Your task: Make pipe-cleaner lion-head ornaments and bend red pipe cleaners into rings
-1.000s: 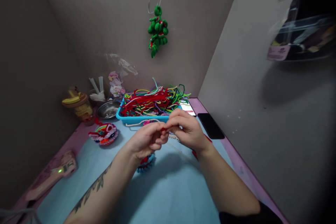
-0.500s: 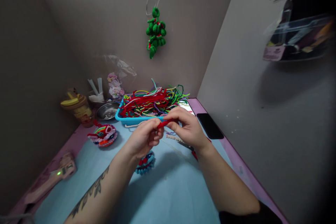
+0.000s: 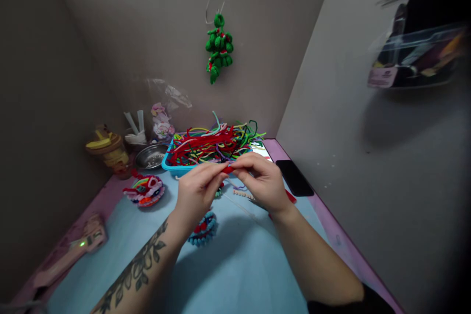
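a small blue round craft (image 3: 203, 228) lies on the bench (image 3: 235, 274) close by. above it, the left hand (image 3: 196, 191) and right hand (image 3: 263, 181) pinch a short red fuzzy stick (image 3: 228, 169) between their fingers. behind them sits a blue tray (image 3: 172, 163) full of colourful fuzzy sticks (image 3: 215, 142).

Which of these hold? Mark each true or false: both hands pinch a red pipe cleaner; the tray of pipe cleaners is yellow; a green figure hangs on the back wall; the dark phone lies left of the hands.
1. Both the left hand and the right hand pinch a red pipe cleaner. True.
2. The tray is yellow. False: it is blue.
3. A green figure hangs on the back wall. True.
4. The dark phone lies left of the hands. False: it lies to their right.
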A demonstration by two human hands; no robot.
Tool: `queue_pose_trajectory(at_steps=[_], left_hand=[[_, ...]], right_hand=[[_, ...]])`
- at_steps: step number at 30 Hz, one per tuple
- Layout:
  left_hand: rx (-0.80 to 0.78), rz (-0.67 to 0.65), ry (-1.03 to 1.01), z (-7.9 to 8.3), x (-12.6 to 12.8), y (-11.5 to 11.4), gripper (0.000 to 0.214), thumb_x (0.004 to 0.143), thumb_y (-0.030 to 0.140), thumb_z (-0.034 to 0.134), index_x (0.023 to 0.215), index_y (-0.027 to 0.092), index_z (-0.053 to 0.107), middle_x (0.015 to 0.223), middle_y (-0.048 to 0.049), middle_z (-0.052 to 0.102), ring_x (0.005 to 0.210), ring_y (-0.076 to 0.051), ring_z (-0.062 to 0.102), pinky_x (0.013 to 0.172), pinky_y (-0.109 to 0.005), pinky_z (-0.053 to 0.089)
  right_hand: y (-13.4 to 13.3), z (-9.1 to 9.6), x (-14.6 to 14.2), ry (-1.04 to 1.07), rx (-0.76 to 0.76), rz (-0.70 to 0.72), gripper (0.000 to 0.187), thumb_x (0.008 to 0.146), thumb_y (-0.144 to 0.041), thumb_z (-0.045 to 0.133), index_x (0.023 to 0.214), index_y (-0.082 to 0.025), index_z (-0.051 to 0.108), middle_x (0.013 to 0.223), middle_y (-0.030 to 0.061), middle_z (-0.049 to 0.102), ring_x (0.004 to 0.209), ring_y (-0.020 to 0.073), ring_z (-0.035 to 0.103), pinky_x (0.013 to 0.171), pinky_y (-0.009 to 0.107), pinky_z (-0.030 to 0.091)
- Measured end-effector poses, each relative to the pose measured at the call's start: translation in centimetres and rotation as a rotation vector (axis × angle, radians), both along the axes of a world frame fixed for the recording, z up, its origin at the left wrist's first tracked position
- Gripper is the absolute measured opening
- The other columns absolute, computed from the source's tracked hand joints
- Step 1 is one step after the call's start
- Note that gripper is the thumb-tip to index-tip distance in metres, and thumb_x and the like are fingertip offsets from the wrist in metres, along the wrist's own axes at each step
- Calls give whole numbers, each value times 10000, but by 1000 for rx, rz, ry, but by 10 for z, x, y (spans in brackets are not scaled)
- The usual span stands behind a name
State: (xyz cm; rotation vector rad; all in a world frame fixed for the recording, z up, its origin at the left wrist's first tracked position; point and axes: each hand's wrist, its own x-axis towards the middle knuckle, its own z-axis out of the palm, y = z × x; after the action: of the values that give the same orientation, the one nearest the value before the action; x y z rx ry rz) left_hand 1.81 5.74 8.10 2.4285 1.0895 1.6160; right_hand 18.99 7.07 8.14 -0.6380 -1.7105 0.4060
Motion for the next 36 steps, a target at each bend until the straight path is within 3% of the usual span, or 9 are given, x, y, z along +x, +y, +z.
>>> queue_pose_trajectory(at_steps=[4,7,14,18,23,27,36], left_hand=[[131,79,38,-4,-2,1,172,853,162,588,992,165,690,893,-54,726,806,-131,663,767,-231,524],[141,70,42,-4,-3,1,154,851,160,585,960,155,694,887,-65,728,809,-140,665,767,-237,525],[-99,-92,-169,-3,2,1,139,854,220,581,835,176,712,741,-33,705,655,-121,634,628,-217,511],[-228,-134,-278,-6,7,1,172,859,256,575,806,167,712,675,-18,682,576,-110,608,561,-212,495],[-26,-4,-114,-6,1,4,184,841,226,604,995,189,698,917,-55,725,811,-150,661,742,-258,529],[127,37,22,-6,-3,5,168,838,191,612,989,185,688,922,-54,723,833,-146,666,776,-253,532],[124,-34,14,-3,-5,1,106,851,152,592,907,170,681,806,-38,710,737,-119,652,722,-223,527]], right_hand=[[-3,0,-2,-60,28,-54,168,812,-141,635,955,-219,676,875,33,680,802,143,617,673,276,512],[-5,1,-2,-77,56,-80,122,823,-159,630,916,-217,684,838,31,681,774,143,613,688,289,513],[-3,-6,-5,93,-53,24,54,785,-167,682,798,-216,701,741,14,663,692,135,598,619,273,491],[0,-10,-6,138,-11,37,69,782,-168,687,805,-227,713,738,13,674,690,140,608,636,285,497],[2,-8,-7,89,43,-54,86,784,-151,678,814,-222,716,749,20,686,688,140,607,643,289,499],[3,-9,-8,71,54,-62,86,794,-140,662,806,-215,701,745,14,682,697,137,604,645,283,497],[-2,-17,-13,80,71,-47,46,819,-181,638,802,-197,678,728,17,650,696,142,593,651,292,495]])
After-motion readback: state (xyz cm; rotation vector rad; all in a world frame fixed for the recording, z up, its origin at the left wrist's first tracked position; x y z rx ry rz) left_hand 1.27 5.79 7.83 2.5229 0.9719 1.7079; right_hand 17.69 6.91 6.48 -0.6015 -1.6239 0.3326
